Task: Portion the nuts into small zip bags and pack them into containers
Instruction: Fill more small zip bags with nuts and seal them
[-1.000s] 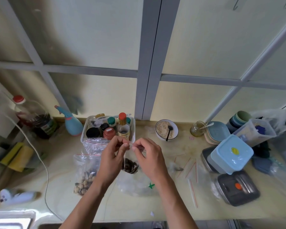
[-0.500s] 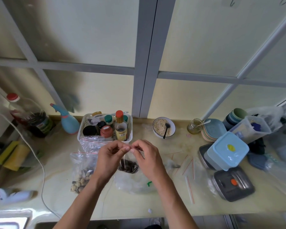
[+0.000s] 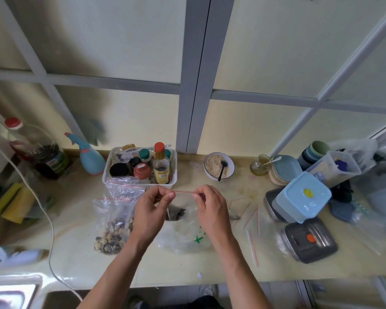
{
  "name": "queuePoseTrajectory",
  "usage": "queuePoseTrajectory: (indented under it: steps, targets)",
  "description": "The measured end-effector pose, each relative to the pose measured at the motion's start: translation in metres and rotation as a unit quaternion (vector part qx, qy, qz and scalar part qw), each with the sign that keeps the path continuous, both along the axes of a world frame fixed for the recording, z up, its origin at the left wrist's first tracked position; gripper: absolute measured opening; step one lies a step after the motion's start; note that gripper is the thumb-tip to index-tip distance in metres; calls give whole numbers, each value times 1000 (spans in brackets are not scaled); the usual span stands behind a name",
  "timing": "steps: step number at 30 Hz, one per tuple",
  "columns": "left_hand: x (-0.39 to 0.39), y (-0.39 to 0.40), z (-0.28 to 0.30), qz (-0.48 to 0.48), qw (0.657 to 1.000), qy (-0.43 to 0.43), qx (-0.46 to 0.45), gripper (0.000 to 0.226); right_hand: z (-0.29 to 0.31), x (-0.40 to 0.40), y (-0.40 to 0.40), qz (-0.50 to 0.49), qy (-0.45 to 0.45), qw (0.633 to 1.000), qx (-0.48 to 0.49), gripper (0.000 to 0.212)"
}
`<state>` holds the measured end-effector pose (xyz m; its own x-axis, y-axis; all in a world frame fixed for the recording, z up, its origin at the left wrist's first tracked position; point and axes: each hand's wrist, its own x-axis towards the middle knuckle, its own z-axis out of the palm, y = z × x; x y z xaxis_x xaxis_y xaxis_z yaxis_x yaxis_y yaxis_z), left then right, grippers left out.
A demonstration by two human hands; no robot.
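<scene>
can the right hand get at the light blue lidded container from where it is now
Probably yes: the light blue container sits just right of the right hand, only flat empty zip bags between, but that hand now pinches the small zip bag.

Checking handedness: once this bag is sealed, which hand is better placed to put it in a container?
Probably right hand: the containers sit on its side; the left hand would cross over.

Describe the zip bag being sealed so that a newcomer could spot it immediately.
Start at the white basket of bottles by the window. Just in front, both hands pinch a small clear zip bag by its red strip. Unlike the bags lying on the counter, it hangs lifted.
</scene>
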<state>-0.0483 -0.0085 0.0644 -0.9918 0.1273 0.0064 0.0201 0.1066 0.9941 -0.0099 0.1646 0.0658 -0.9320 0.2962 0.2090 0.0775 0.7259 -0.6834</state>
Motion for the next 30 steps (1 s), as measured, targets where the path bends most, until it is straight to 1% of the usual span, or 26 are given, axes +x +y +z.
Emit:
queuePoseTrajectory:
  steps: [2,4,6,9,10,12,14,17,18,20,25,28,30]
  targets:
    - [4,2,6,-4,999,-12,47,18,3,2,7,2,-14,999,-28,7]
    - [8,1,12,-26,993,-30,108,21,10,4,11,42,-23,998,-48,9]
    - [9,-2,16,-68,985,-52,152,22,20,7,12,80,-19,992,-92,11]
    - [9,-4,19,-112,978,-88,154,33,33,11,10,88,-25,972,-217,9]
    - [10,-3,19,-113,978,-94,146,31,35,12,8,87,-34,962,-256,10]
    - [14,3,21,-97,979,-98,147,22,39,14,4,73,-40,937,-338,11]
    - [19,8,22,-68,977,-116,165,19,41,15,-1,41,-20,916,-398,14]
    - [21,12,24,-52,981,-119,145,16,37,17,-10,-36,2,887,-460,17]
    - [22,13,24,-53,982,-117,135,16,34,17,-13,-67,-1,881,-468,19]
    - [25,17,27,-46,983,-122,126,16,29,17,-17,-116,-3,880,-461,25]
    - [33,26,29,-39,986,-123,106,15,26,11,-24,-179,-6,901,-395,37]
    - [32,27,32,-25,984,-136,116,11,26,8,-27,-189,-8,907,-376,36]
    - [30,26,33,10,979,-153,132,8,30,8,-27,-147,-1,901,-408,29]
